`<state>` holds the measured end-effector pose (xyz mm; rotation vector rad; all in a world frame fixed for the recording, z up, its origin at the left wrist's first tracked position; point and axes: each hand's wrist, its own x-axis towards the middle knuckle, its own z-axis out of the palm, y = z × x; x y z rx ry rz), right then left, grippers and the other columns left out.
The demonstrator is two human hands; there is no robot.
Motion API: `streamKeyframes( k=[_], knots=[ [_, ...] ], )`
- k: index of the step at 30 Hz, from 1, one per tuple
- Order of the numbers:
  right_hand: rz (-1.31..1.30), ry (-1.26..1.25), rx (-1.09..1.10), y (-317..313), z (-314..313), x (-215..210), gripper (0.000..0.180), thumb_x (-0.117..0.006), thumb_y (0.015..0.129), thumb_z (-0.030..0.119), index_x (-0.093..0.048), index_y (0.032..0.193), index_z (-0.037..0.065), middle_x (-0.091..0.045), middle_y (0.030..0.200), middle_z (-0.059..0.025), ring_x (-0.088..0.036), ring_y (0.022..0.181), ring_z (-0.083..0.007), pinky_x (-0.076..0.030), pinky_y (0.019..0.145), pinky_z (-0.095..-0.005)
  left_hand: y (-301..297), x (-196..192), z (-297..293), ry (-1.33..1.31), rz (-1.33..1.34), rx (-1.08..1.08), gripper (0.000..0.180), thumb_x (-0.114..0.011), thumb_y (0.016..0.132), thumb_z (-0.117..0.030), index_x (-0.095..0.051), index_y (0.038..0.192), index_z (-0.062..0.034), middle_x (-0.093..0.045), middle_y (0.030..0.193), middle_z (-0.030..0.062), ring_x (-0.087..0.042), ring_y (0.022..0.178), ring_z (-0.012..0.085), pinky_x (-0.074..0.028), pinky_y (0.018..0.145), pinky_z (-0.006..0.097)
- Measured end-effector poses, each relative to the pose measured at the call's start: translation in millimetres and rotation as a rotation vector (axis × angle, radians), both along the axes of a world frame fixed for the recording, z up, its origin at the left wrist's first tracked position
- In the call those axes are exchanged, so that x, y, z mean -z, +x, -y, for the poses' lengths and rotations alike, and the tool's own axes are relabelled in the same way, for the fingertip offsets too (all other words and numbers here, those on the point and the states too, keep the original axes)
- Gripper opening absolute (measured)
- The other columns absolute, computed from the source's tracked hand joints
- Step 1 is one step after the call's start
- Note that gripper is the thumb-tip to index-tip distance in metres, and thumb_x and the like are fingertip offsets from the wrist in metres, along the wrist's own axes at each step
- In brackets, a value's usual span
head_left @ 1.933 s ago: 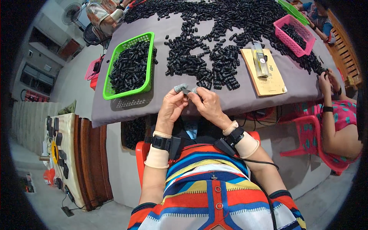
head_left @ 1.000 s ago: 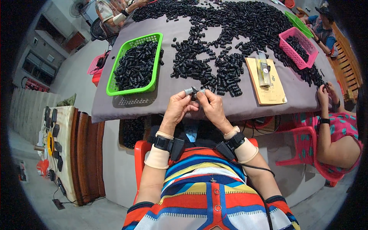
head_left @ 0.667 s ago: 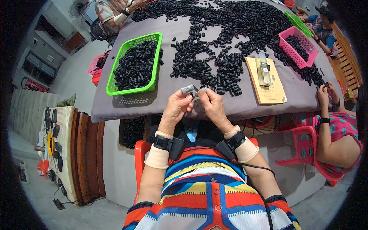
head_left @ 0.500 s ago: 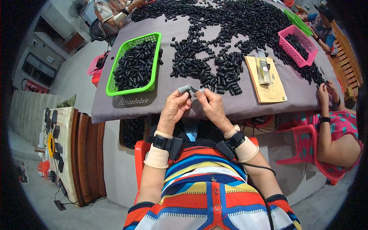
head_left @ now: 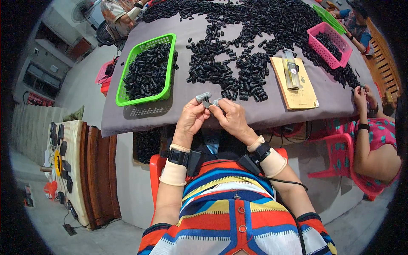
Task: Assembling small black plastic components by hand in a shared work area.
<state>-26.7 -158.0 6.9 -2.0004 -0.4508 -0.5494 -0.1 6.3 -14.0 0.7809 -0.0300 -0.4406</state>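
My two hands meet just above the table's near edge, each with a grey wrap on its index fingertip. My left hand [head_left: 191, 119] is closed in a pinch on a small black part [head_left: 209, 100], mostly hidden by the fingers. Against it, the closed thumb and fingers of my right hand [head_left: 233, 119] hold a thin greyish piece, blade-like, too small to make out fully. Beyond the fingertips lies a spread of short black cylindrical parts [head_left: 250, 70] on the grey tablecloth [head_left: 187, 106].
On the left stands a green basket [head_left: 171, 80] full of black parts. A yellowish pad [head_left: 299, 100] with a clear plastic case [head_left: 290, 72] lies to the right. Beyond it is a pink basket [head_left: 345, 57]. Other people sit around the table, one at near right [head_left: 374, 144].
My hands have drawn slightly closer together, and the right fingers have turned inward. The dark pointed piece between them no longer shows as clearly. The view has shifted a little.
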Motion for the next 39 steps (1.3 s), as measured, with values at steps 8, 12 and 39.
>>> streamKeyframes(
  k=[8,12,39],
  knots=[
    [-0.001,-0.020,0.010,-1.0,0.0,-1.2,0.022,-0.062,0.081,0.018,-0.051,0.070,0.001,-0.051,0.064,-0.0118,-0.052,0.055,-0.0294,-0.038,0.048,-0.0362,-2.3,-5.7,2.4,0.026,-0.015,-0.006,0.029,-0.054,0.083,0.001,-0.053,0.112,-0.0008,-0.061,0.091,0.0060,-0.056,0.068,0.0096,-0.048,0.060,0.020],
    [-0.014,-0.033,0.024,-1.2,-0.7,-1.7,0.023,-0.061,0.081,0.022,-0.053,0.070,0.004,-0.054,0.065,-0.0114,-0.055,0.057,-0.0305,-0.041,0.048,-0.0387,-2.1,-4.6,1.5,0.014,-0.006,0.006,0.027,-0.055,0.083,0.001,-0.054,0.111,-0.0010,-0.061,0.091,0.0060,-0.056,0.067,0.0097,-0.048,0.059,0.020],
    [0.001,-0.070,0.010,0.6,-1.4,0.3,0.024,-0.060,0.082,0.023,-0.053,0.069,0.005,-0.054,0.065,-0.0114,-0.055,0.056,-0.0309,-0.041,0.047,-0.0391,-1.5,-3.8,-1.4,0.020,-0.024,0.016,0.022,-0.056,0.082,-0.001,-0.057,0.104,-0.0007,-0.061,0.090,0.0069,-0.055,0.068,0.0100,-0.046,0.060,0.021]
  ],
)
